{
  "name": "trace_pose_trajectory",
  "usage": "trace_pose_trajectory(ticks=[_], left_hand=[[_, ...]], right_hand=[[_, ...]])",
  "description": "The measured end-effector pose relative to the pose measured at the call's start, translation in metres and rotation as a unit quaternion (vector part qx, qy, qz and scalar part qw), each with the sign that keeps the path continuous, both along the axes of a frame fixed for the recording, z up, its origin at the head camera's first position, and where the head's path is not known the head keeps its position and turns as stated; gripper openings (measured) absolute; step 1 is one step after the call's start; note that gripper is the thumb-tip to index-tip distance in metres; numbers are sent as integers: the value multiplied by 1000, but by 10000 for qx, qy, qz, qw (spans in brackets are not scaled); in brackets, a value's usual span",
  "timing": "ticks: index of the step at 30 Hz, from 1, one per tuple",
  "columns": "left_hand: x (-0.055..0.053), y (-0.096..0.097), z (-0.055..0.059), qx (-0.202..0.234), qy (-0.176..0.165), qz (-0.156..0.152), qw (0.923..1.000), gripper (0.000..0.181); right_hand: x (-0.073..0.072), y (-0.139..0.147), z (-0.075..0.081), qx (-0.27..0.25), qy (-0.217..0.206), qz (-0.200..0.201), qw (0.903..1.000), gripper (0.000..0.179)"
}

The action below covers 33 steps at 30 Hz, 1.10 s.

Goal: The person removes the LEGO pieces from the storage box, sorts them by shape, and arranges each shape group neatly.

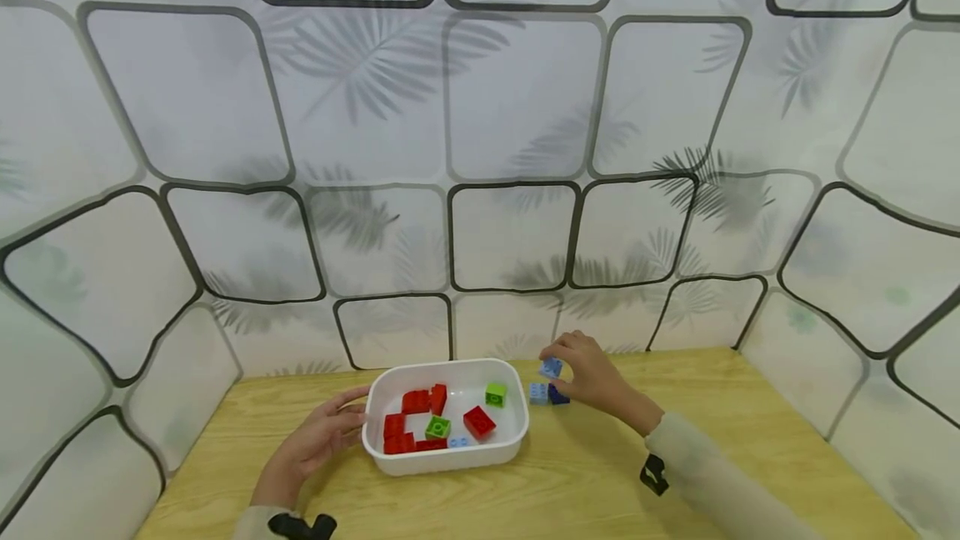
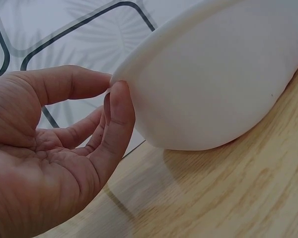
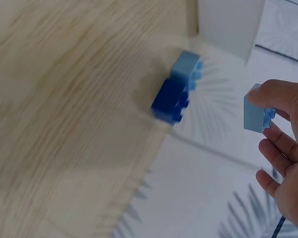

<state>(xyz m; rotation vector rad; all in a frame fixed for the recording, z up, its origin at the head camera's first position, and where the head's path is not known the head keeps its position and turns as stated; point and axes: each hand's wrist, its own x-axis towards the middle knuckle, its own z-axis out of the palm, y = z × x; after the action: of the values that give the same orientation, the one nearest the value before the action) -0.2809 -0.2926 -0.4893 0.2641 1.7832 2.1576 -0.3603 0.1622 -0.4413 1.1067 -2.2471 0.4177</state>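
Note:
A white plastic tub (image 1: 446, 465) holds several red toy bricks (image 1: 478, 422), two green bricks (image 1: 495, 394) and a light blue brick (image 1: 458, 442). At its left end my left hand (image 1: 324, 433) pinches the rim between bent fingers, also visible in the left wrist view. My right hand (image 1: 592, 373) pinches a light blue brick (image 3: 254, 111) between thumb and fingers, off the table. Just under that hand, right of the tub, another light blue brick (image 1: 538, 393) sits beside a dark blue brick (image 3: 169, 101).
The wooden table (image 1: 600, 473) ends at the back against a white covering (image 1: 517, 107) with dark outlines and leaf prints, which also rises on both sides. The two loose bricks stand close to that back edge.

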Motion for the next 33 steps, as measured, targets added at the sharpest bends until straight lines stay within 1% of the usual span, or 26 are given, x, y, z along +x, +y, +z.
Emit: trace_pose_trajectory(ticks=[4,8,15,19,23,28,33], left_hand=[[2,-3,-1,24,68,-64,10000,40],[2,-4,-2,26,33,-73,10000,39],[2,-6,-2,132,18,-92,9999,38],[2,-7,-3,115,21,-90,9999,38],[2,-6,-3,-7,-3,-10,10000,41],[1,-4,-2,-115,-68,109,9999,49],[0,0,0,-47,1,63,10000,51]], right_hand=[[0,16,-4,106,-301,-201,9993,38],[-1,29,-8,239,-510,-297,9980,39],[-6,46,-17,528,-823,-369,9945,31],[-8,50,-24,609,-888,-270,9938,28],[-9,51,-31,630,-892,-146,9939,26],[-10,53,-36,667,-1008,-174,9925,31],[-12,55,-40,677,-1164,-213,9907,32]])
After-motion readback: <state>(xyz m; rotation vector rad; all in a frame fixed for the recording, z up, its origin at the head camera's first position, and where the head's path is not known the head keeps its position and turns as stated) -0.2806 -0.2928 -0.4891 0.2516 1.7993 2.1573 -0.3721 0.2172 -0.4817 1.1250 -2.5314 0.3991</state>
